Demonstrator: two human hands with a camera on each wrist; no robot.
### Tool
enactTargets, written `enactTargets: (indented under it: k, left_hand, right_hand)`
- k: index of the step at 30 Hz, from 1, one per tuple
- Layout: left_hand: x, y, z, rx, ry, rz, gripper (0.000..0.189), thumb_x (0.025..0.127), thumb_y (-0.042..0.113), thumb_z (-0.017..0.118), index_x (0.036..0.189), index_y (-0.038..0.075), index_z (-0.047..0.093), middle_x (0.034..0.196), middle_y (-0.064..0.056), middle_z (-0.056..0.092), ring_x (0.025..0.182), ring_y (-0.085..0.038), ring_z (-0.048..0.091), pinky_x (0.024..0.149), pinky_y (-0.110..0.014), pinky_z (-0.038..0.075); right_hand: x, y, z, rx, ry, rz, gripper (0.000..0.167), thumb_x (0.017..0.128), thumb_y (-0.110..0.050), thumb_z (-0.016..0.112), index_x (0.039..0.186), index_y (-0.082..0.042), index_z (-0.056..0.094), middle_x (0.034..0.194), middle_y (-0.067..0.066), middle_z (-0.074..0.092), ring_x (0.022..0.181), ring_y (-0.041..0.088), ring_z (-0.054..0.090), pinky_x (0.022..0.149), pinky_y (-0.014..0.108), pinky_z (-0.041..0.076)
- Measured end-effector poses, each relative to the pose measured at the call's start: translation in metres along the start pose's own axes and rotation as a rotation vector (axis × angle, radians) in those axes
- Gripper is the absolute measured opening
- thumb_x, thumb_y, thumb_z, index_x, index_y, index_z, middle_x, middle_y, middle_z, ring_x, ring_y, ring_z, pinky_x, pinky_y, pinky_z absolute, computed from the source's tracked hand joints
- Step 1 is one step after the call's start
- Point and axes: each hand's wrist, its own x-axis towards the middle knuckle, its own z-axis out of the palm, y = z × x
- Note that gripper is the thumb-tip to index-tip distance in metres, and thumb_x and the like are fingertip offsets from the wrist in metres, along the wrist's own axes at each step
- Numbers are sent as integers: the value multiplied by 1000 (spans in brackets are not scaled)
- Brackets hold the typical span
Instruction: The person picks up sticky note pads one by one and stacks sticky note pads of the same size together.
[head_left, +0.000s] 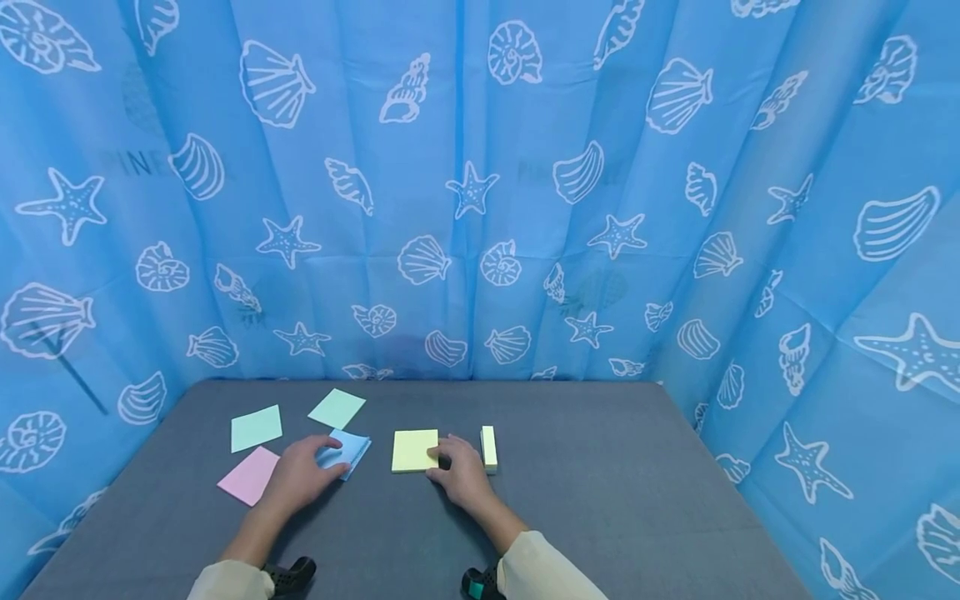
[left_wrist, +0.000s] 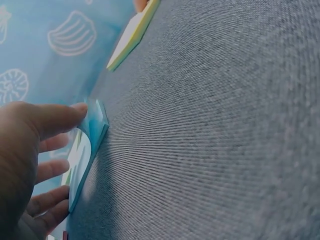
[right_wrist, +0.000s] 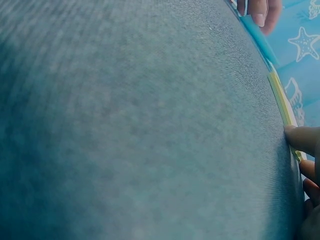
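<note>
My left hand (head_left: 303, 472) is over a blue sticky note pad (head_left: 351, 450), its thumb and fingers spread across the left part. In the left wrist view the blue pad (left_wrist: 99, 122) has a sheet curving up between the thumb (left_wrist: 62, 119) and the fingers. My right hand (head_left: 462, 473) holds the right edge of a square yellow sticky note pad (head_left: 412, 451) lying flat on the table. In the right wrist view, thumb and fingertip grip the side of the yellow pad (right_wrist: 281, 97) at its near end.
Two green notes (head_left: 257, 428) (head_left: 337, 408) lie at the back left, and a pink note (head_left: 250, 476) lies left of my left hand. A narrow pale-yellow block (head_left: 489, 448) stands just right of my right hand. Blue shell-print curtains (head_left: 465, 233) border the grey table (head_left: 615, 492).
</note>
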Motion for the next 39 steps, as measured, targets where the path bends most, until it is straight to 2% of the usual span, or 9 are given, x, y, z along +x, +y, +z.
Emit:
enactTargets:
  k: [7,10,13,17,21,25,30,34,39]
  left_hand:
    - [-4,-1,1,134,74,34,54,80,47,76,116,7,69,130,-24,56,122,-48,42,97,-65,32]
    - [-6,-1,-1,202,97,3,60,78,50,76,118,6,68,133,-25,53,123,-50,38,95,-66,30]
    - [-6,0,-2,247,77,-35,74,75,57,76,122,1,65,136,-30,47,124,-53,33,95,-67,27]
    - [-7,1,-1,271,48,-80,88,72,64,74,124,-5,61,136,-34,43,123,-55,31,95,-68,25]
    - [-9,1,2,285,62,-110,90,71,65,74,122,-8,60,131,-35,46,121,-55,32,94,-68,27]
    - [-9,2,3,263,73,-135,91,68,64,76,120,-9,60,130,-35,46,120,-55,33,94,-67,27]
    - [-8,5,4,186,81,-182,94,64,60,82,122,-9,56,122,-34,49,112,-52,37,89,-64,31]
    - [-8,7,6,122,105,-196,92,63,50,88,124,-8,50,112,-31,53,102,-46,43,83,-58,35]
    - [-10,12,10,29,142,-180,89,65,33,91,130,-5,43,114,-32,56,98,-44,53,79,-55,42]
  right_hand:
    - [0,1,2,-1,-1,1,26,80,-7,79,105,-3,73,122,14,65,127,33,50,102,50,40]
    - [1,0,1,-2,0,2,26,80,-8,79,105,-4,73,122,14,65,127,33,50,103,50,39]
    - [1,-1,1,-6,2,4,26,80,-7,79,105,-4,73,122,13,65,126,33,50,103,50,39]
    - [1,-1,0,-8,-2,7,25,81,-7,78,105,-3,73,122,14,65,127,32,50,103,50,39]
    - [1,-1,0,-9,-3,7,26,81,-8,78,107,-3,73,123,14,65,127,32,50,103,50,39]
    - [0,-1,0,-9,-2,7,26,82,-8,78,107,-3,73,123,14,64,127,32,49,103,50,39]
    - [0,0,0,-5,0,-2,26,82,-8,78,107,-4,73,123,14,64,127,32,49,102,50,40]
    - [0,1,1,-10,3,-10,26,82,-9,78,107,-4,73,123,14,64,127,32,49,102,49,40]
    - [-1,0,1,-15,8,-7,26,82,-9,78,106,-4,73,123,14,64,127,32,50,102,49,40]
